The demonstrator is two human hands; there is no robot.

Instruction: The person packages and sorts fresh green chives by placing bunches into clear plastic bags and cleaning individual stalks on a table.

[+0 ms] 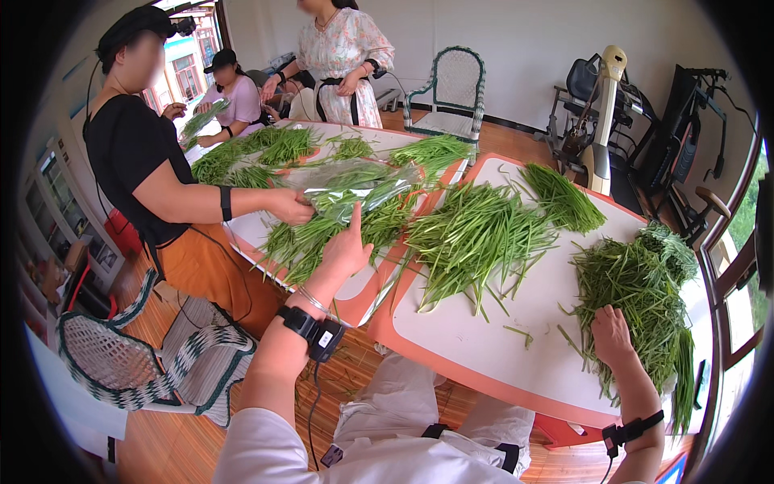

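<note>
My left hand (346,253) points with its index finger raised and its thumb out, the other fingers curled. Its fingertip is at the lower edge of a clear plastic bag (357,196) with green stalks inside; I cannot tell if it touches. A co-worker's hand (292,206) holds that bag by its left end. My right hand (612,334) rests with bent fingers at the near left side of a heap of leafy greens (635,296); whether it grips any is hidden. Between my hands lies a loose pile of cut green stalks (481,227).
A neater bundle of stalks (562,196) lies farther back on the white tabletop (484,339) with its orange border. More greens (287,145) cover the adjoining table. Wicker chairs stand at left (151,363) and behind (453,91). Exercise machines (604,121) occupy the back right. Three people are around the tables.
</note>
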